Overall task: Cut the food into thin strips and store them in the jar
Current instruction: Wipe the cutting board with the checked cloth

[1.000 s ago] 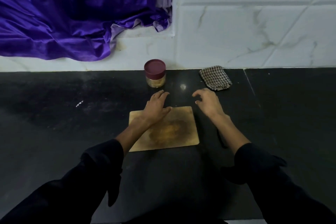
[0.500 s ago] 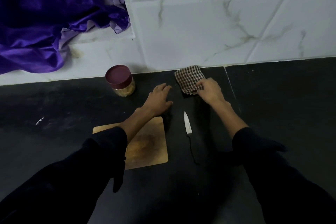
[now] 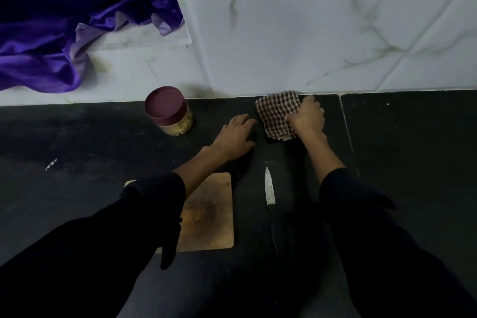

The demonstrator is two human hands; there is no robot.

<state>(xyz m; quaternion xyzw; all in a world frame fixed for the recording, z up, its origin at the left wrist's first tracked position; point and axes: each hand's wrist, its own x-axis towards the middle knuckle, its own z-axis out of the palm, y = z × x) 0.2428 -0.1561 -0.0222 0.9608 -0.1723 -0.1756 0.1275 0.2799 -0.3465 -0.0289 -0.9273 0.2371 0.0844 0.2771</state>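
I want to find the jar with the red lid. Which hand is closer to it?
Left. The left hand rests flat on the counter just right of the jar; the right hand grips the checkered cloth, farther right.

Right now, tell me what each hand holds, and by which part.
Right hand grips the checkered cloth at its right edge; left hand lies flat, holding nothing.

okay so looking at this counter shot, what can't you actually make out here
Head view only:
- Food to cut: none visible; whether the checkered cloth, gripped by the right hand, wraps it is hidden.
- Jar contents: too dim behind the maroon lid.
- Knife handle: lost against the dark counter.
- Cutting board: left part covered by the left sleeve.
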